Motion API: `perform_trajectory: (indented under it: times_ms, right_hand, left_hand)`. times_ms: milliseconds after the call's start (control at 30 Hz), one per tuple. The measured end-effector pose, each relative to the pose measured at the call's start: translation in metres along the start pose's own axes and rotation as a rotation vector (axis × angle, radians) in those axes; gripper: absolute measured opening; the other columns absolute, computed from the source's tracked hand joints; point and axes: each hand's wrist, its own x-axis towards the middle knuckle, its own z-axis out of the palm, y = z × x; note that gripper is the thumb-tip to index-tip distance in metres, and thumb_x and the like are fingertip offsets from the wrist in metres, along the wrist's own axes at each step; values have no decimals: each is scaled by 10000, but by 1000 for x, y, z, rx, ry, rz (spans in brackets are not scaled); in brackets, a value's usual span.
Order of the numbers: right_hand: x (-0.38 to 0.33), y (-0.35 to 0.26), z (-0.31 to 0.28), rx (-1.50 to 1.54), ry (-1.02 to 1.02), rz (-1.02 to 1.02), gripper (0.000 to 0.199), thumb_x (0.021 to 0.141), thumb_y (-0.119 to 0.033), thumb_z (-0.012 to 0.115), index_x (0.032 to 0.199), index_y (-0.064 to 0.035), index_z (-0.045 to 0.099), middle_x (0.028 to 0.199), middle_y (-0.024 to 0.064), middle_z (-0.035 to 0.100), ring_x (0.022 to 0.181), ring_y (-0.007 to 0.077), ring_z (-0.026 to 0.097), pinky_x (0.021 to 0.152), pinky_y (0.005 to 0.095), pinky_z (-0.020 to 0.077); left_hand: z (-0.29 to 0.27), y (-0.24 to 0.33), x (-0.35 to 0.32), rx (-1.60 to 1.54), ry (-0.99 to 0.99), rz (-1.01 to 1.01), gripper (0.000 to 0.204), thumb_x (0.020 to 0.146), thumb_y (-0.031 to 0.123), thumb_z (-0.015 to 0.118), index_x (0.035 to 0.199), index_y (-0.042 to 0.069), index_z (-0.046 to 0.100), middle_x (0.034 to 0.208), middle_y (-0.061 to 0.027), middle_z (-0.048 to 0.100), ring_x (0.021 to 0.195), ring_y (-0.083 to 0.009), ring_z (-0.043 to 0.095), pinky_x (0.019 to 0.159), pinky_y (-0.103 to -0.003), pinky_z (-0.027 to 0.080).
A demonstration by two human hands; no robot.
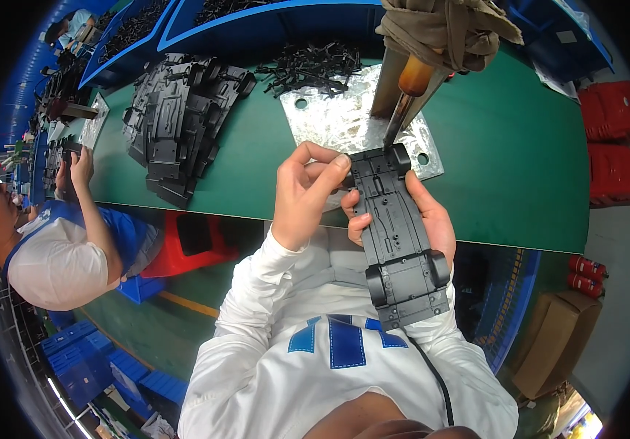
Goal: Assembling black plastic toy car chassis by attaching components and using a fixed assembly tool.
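Observation:
A long black plastic toy-car chassis [388, 219] with wheel arches at both ends lies across my right hand [434, 223]. That hand grips it from below, thumb along the right edge and fingertips curling round the left. My left hand [302, 192] is closed in a pinch against the chassis's far left corner; whatever lies between thumb and finger is hidden. Over the far end comes down a metal rod tool [398, 121] with an orange-brown handle, its tip at the right wheel arch. Grey-brown cloth [450, 33] is wrapped round the upper part of the tool's mount.
A shiny metal plate [330, 121] lies on the green table [509, 168], small black parts [311, 67] heaped at its far edge. Stacked black chassis [176, 124] stand left. Blue bins [271, 22] line the back. A co-worker [66, 249] sits left; red stools [611, 175] stand right.

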Motion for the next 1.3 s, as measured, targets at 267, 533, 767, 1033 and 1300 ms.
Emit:
perform_trajectory:
  times_ms: [267, 533, 767, 1033, 1300]
  right_hand:
    - [3, 1, 2, 7, -3, 9, 558, 1022, -405, 401, 1371, 30, 401, 1265, 202, 493, 1065, 286, 468, 804, 380, 443]
    - [6, -11, -9, -23, -50, 17, 568, 1021, -404, 401, 1362, 50, 420, 1262, 223, 516, 1038, 288, 498, 786, 377, 451]
    - [-3, -20, -18, -90, -60, -96, 507, 1025, -405, 411, 1331, -5, 465, 1241, 189, 530, 1049, 266, 499, 781, 373, 459]
    - [-4, -21, -28, -73, -113, -143, 525, 1033, -419, 381, 1315, 14, 479, 1175, 216, 562, 1019, 276, 529, 786, 374, 477]
    - [-3, -24, -37, -90, -110, -191, 552, 1038, -430, 346, 1324, 28, 457, 1178, 210, 562, 1011, 266, 528, 776, 366, 478]
  left_hand:
    - [-3, 2, 1, 7, 6, 6, 241, 904, 172, 659, 949, -40, 554, 780, -88, 660, 747, -99, 583, 726, -250, 464]
    - [4, 7, -2, 10, -21, -73, 303, 942, 172, 633, 1101, -42, 489, 854, -121, 647, 715, -150, 654, 607, -250, 535]
    - [10, 8, 2, 106, -190, -136, 435, 947, 230, 619, 1254, -44, 478, 974, -96, 644, 703, -107, 628, 479, -193, 432]
    - [13, 4, 4, 98, -173, -214, 461, 934, 237, 640, 1298, -12, 503, 931, -73, 610, 588, -63, 542, 436, -182, 362]
    - [22, 0, 5, 139, -126, -175, 434, 942, 233, 605, 1292, -6, 511, 780, -63, 610, 555, -92, 562, 427, -191, 359]
